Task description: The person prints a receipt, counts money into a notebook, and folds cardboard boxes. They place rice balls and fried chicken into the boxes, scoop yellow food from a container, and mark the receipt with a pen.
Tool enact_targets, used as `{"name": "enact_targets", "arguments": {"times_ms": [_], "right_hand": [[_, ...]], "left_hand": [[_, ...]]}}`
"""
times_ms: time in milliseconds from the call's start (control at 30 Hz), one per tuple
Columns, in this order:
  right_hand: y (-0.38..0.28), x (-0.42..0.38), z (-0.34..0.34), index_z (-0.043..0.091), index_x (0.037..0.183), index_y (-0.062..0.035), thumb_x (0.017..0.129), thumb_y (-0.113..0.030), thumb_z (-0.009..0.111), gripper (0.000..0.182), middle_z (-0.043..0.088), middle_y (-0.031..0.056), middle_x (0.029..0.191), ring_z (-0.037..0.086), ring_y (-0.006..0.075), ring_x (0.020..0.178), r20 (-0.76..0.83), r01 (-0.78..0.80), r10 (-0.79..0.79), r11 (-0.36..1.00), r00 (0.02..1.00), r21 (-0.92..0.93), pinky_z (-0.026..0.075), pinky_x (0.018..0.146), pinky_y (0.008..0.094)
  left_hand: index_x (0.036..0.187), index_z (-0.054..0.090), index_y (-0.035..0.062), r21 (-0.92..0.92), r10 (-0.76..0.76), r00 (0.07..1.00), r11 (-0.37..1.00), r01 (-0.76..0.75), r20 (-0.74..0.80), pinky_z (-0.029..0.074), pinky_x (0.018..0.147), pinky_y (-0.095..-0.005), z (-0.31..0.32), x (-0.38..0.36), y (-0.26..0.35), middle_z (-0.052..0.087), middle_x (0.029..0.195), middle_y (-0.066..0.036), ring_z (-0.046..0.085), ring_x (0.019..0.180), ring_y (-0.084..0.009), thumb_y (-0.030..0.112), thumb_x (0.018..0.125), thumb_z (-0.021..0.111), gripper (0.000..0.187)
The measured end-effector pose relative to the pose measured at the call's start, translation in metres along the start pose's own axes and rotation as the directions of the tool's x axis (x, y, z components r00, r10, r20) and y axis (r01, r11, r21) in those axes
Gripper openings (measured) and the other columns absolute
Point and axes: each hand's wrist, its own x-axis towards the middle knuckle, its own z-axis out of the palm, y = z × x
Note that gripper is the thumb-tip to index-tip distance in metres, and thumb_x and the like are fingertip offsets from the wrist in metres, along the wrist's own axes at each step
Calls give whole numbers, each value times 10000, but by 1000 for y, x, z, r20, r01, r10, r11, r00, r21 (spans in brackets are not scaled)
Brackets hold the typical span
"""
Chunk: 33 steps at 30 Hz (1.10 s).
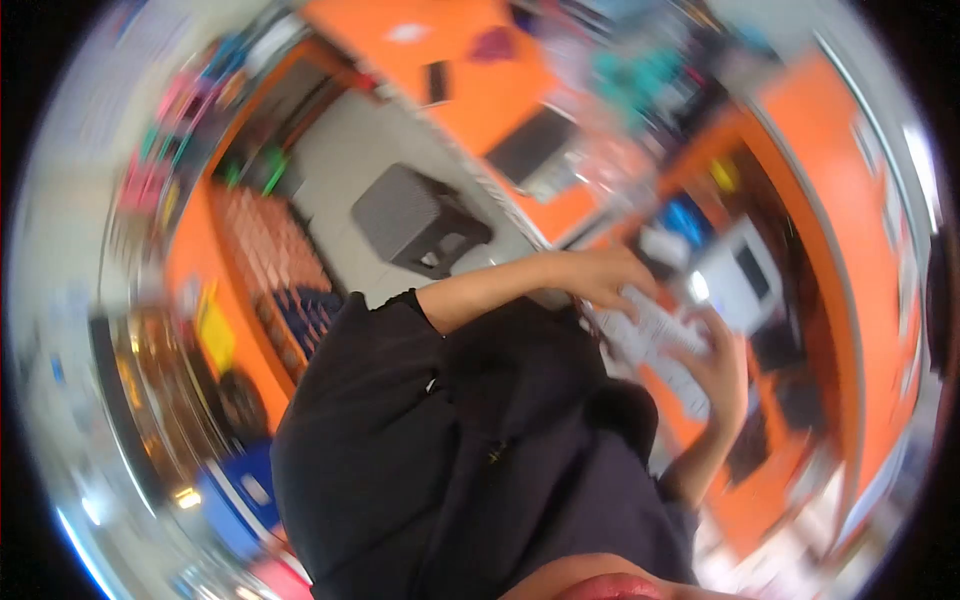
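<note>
A white paper with printed lines lies between my two hands, in front of my dark shirt. My left hand reaches in from the upper side, its fingers bent over the paper's near edge. On the other side, my right hand has its fingers curled at the paper's edge, thumb and fingertips somewhat apart. Motion blur softens the fingertips and the print cannot be read. Just beyond the hands stands a white device with a dark screen.
An orange counter holds a dark phone, a flat dark item and clear plastic bags. A grey stool stands on the floor. An orange shelf edge curves along the right. Packed shelves line the left.
</note>
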Motion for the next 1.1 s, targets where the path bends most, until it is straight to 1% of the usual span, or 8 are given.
{"name": "enact_targets", "arguments": {"times_ms": [133, 200, 300, 467, 600, 767, 867, 1100], "right_hand": [[-35, 44, 6, 566, 1107, -25, 594, -75, 840, 583, 682, 70, 756, 644, 145, 716, 313, -8, -88, 956, 946, 293, 487, 708, 269], [-52, 76, 39, 413, 1320, -35, 646, -7, 791, 773, 665, 63, 858, 617, 125, 857, 139, 217, -299, 881, 944, 419, 458, 790, 254], [-126, 119, 114, 289, 1440, -60, 714, 48, 715, 849, 583, 113, 1179, 578, 189, 1047, 104, 65, -242, 603, 965, 795, 429, 934, 327], [-322, 128, 306, 287, 1441, -132, 825, 104, 576, 720, 440, 120, 1358, 471, 242, 1214, 298, -362, -356, -127, 886, 924, 388, 1052, 410], [-476, 50, 458, 348, 1380, -120, 866, 25, 620, 599, 557, 107, 1202, 549, 184, 1090, 294, -263, -634, 146, 715, 954, 455, 936, 321], [-646, -49, 575, 538, 1205, -43, 873, 6, 639, 350, 597, 106, 1143, 576, 138, 1041, 268, -219, -909, 204, 320, 954, 470, 887, 273], [-739, -104, 644, 585, 1181, -16, 865, -8, 652, 323, 596, 82, 1167, 582, 134, 1046, 183, -168, -982, 173, 45, 971, 469, 892, 266], [-1009, -235, 823, 620, 1186, -65, 789, -16, 678, 404, 602, 114, 1203, 581, 222, 1106, -183, -261, -944, -110, -273, 959, 445, 946, 301]], "left_hand": [[1029, 636, 26, 85, -139, 956, 982, 166, -258, 489, 734, -380, -49, -128, 33, 678, 969, -125, 644, 879, -289, 229, 824, 699, 296], [1032, 634, 27, 176, -209, 905, 941, 289, -370, 491, 740, -368, -53, -194, 58, 682, 967, -124, 650, 884, -273, 216, 823, 703, 290], [1031, 627, 27, -49, -477, 723, 849, 526, -500, 495, 738, -357, -37, -284, 107, 684, 963, -116, 664, 888, -238, 206, 842, 694, 268], [1065, 594, 33, -396, -428, -17, 820, 413, -904, 502, 759, -308, 26, -424, 176, 686, 938, -82, 646, 856, -144, 164, 888, 662, 230], [1088, 588, 16, -413, -241, -471, 859, 304, -849, 501, 784, -285, 71, -532, 223, 680, 965, -80, 614, 909, -100, 96, 916, 627, 193], [1123, 611, -46, -395, -29, -798, 879, 265, -602, 494, 806, -271, 104, -636, 288, 668, 960, -77, 600, 899, -100, 47, 906, 629, 236], [1120, 616, -49, -204, 302, -834, 879, 431, -462, 493, 798, -273, 92, -711, 309, 667, 972, -64, 594, 896, -100, 43, 909, 621, 231], [1160, 577, -56, -196, 423, -873, 860, 471, -244, 585, 776, -309, 31, -937, 432, 657, 1089, -124, 658, 955, -186, 70, 910, 621, 283]]}}
